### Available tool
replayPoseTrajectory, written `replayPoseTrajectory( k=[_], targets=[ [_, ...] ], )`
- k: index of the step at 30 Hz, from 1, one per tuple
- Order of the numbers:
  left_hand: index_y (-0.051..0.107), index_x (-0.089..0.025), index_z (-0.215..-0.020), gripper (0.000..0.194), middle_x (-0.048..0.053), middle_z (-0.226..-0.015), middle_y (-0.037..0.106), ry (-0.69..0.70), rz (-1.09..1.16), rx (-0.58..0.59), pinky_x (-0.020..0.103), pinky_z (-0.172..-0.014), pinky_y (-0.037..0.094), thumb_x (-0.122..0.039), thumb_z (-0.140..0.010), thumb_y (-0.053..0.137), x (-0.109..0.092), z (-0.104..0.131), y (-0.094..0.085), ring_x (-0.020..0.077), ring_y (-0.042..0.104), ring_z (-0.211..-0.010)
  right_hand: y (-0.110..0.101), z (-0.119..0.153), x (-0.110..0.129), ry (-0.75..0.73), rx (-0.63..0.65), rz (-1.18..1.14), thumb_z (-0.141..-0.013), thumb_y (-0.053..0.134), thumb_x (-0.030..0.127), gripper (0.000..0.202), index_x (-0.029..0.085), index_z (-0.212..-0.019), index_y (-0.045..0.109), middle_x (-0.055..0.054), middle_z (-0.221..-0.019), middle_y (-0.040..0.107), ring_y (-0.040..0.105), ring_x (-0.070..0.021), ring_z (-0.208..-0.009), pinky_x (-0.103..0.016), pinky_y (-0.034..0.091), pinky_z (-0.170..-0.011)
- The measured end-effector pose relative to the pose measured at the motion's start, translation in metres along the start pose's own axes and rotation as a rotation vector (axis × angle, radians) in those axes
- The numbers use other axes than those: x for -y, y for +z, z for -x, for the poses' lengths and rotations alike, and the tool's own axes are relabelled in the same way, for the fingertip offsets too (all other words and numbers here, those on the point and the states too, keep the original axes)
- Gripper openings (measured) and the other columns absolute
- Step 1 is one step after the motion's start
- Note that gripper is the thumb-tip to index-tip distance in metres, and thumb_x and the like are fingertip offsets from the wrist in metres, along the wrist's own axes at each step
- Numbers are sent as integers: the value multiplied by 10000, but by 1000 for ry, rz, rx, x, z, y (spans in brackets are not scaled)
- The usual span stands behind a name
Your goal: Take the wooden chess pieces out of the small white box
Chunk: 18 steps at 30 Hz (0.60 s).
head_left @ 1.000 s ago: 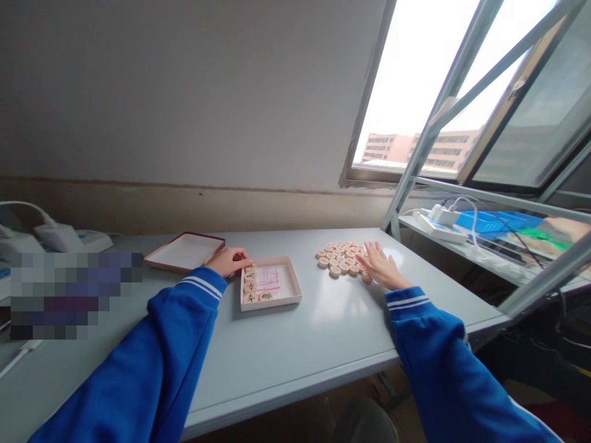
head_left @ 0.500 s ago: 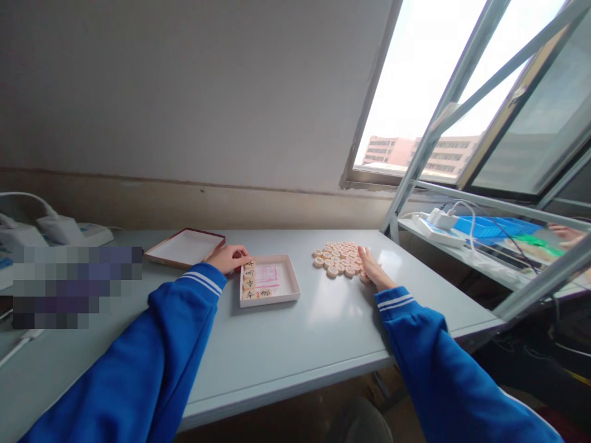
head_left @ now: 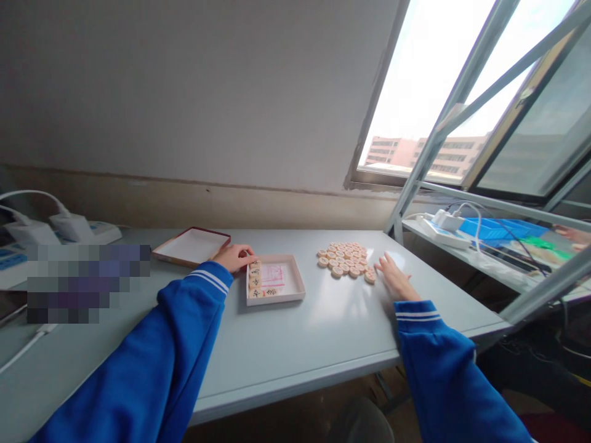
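My left hand (head_left: 236,256) rested at the far left corner of the shallow box (head_left: 275,282), fingers curled loosely around what looked like a reddish disc, though the view there was too small for me to be sure. Inside the box, a few wooden chess pieces (head_left: 255,281) lay in a column along its left wall, with one more at the near edge, over a printed paper liner. The box's lid (head_left: 192,245) sat upturned just beyond my left hand. My right hand (head_left: 396,280) lay flat and released on the table (head_left: 295,338), palm down, fingertips just beside the loose cluster of pieces (head_left: 345,259) to its left, grasping nothing.

I judged those discs light, hard and smooth, stiff enough not to mind a firm pinch but apt to slide on the slick table. Taking one by its rim between thumb and forefinger seemed the surest hold. The thin box would likely shift if nudged.
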<state>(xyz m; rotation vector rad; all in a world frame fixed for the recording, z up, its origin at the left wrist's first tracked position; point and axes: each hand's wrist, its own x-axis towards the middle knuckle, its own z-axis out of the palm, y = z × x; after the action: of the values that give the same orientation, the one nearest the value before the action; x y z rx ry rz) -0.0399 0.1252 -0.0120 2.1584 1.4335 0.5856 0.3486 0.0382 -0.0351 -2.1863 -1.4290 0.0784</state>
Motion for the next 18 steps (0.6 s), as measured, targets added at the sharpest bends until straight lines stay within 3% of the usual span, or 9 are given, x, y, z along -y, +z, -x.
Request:
replayPoseTrajectory(
  k=[4,8,10,14,18],
  targets=[
    [589,-180,-708,333,-5,-546,603,-8,18,8,231,-466,299,-489,-624,499,0,0,0,115,452,-457,-8,6,8,86,61,-141,-846,163,395,522,162,-1281,332,-121,-1093,588,355,-305,-1191,-659,20,-940],
    [600,-182,-712,333,-6,-544,603,-4,12,4,233,-486,314,-488,-630,498,-2,1,-2,126,474,-489,-11,10,16,99,107,-199,-829,209,410,480,216,-1234,379,-81,-1159,553,350,-318,-1189,-648,-7,-946],
    [604,-184,-700,314,-10,-523,592,3,-5,-7,234,-506,323,-475,-632,504,-3,2,-2,134,489,-514,-15,15,17,124,89,-162,-828,206,404,466,229,-1222,382,-66,-1164,550,356,-311,-1186,-621,42,-962],
    [607,-190,-708,303,-14,-519,586,-9,-38,-8,242,-531,328,-466,-638,504,-5,2,-2,142,503,-531,-26,25,17,188,17,3,-819,250,389,419,218,-1156,431,-57,-1059,605,483,-276,-1064,-481,275,-924],
    [605,-190,-732,308,-15,-531,588,-25,-55,-1,250,-542,324,-464,-652,490,-5,2,-2,137,494,-516,-25,27,22,150,63,77,-822,256,397,394,216,-1086,486,-66,-1001,621,523,-263,-995,-423,335,-859]
  ],
)
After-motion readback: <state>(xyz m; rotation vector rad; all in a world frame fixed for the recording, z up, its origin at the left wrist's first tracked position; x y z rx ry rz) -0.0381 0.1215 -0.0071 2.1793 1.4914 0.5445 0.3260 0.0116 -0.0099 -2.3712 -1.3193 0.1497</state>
